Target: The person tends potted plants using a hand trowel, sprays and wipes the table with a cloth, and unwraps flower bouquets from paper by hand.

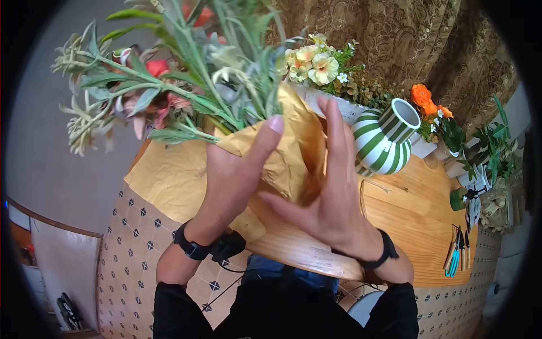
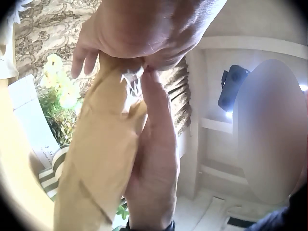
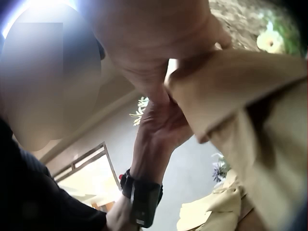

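Observation:
A bouquet [image 1: 186, 85] of artificial flowers, with long green stems and red and pink blooms, leans to the left above the table in the head view. Golden-brown wrapping paper [image 1: 288, 141] is folded round its lower part. My left hand [image 1: 234, 175] grips the wrapped bouquet, its thumb lying over the paper and its other fingers hidden behind. On the other side my right hand [image 1: 339, 186] rests against the paper with long straight fingers, thumb reaching beneath the wrap. In the left wrist view the paper [image 2: 101, 154] hangs as a broad sleeve next to the right hand [image 2: 156, 159].
Flat brown paper [image 1: 169, 175] lies at the left of the wooden table [image 1: 412, 198]. A green-and-white striped vase [image 1: 384, 141] stands right of the hands, before cream flowers [image 1: 316, 65] and orange flowers [image 1: 426, 99]. Teal-handled scissors [image 1: 453, 263] and other tools lie at the right edge.

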`<control>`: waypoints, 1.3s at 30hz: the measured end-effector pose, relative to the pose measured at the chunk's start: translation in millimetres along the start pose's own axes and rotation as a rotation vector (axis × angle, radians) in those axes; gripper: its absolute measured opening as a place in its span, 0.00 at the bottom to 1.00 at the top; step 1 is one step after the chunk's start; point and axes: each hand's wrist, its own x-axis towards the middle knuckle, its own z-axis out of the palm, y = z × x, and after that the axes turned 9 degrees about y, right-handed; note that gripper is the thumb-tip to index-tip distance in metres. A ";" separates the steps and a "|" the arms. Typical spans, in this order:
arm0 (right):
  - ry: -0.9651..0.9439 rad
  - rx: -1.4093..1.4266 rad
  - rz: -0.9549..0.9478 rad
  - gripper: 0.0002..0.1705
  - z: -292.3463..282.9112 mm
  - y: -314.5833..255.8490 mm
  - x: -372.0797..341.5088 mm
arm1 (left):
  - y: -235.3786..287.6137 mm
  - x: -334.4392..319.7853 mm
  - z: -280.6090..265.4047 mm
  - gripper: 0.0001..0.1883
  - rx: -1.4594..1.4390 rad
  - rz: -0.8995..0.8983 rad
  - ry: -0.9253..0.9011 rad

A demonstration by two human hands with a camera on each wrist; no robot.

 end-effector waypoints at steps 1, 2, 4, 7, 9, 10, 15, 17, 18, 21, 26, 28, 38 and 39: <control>-0.032 -0.085 -0.056 0.60 -4.4 -1.7 -8.7 | -3.0 2.4 -3.1 0.12 0.005 0.018 0.026; -0.038 -0.089 -0.051 0.60 -9.2 -3.1 -16.7 | -5.2 3.7 -5.5 0.12 0.011 0.034 0.050; -0.184 -0.093 0.030 0.51 -19.8 -3.1 -29.3 | 0.5 5.5 -5.0 0.13 0.014 0.014 0.069; -0.119 0.002 0.125 0.39 -37.1 14.0 -38.2 | 3.5 9.2 -8.7 0.15 -0.012 0.058 0.033; -0.047 0.021 0.241 0.32 -37.8 15.9 -38.2 | 3.8 8.6 -10.1 0.17 -0.045 0.024 0.000; -0.041 0.019 0.250 0.32 -37.6 22.2 -38.7 | 3.8 7.6 -11.4 0.18 -0.076 -0.012 -0.026; 0.186 -0.505 -0.292 0.27 -40.1 23.9 -41.3 | 4.7 11.4 -22.8 0.24 -0.123 -0.070 -0.121; 0.112 -0.176 -0.198 0.19 -27.9 10.8 -39.3 | 3.0 9.0 -22.1 0.28 -0.187 -0.145 -0.138; 0.121 -0.174 -0.192 0.19 -29.3 8.2 -37.2 | 2.1 6.3 -18.7 0.28 -0.177 -0.146 -0.144; -0.222 -0.027 0.041 0.21 -35.9 8.5 -30.6 | -3.8 8.4 -14.4 0.19 -0.157 -0.090 -0.097; -0.542 0.787 0.659 0.35 -19.2 10.3 -31.5 | -13.3 12.2 -16.8 0.24 -0.153 -0.097 -0.125; -0.330 0.627 0.367 0.34 -8.9 14.1 -38.0 | -11.3 12.7 -13.8 0.32 -0.302 -0.171 -0.264; -0.202 -0.126 0.285 0.48 13.5 -15.8 -53.3 | -26.6 -23.4 13.8 0.35 0.100 0.052 0.085; -0.247 -0.119 0.203 0.46 -0.5 -19.0 -41.6 | -24.9 -22.3 12.9 0.35 0.093 0.063 0.089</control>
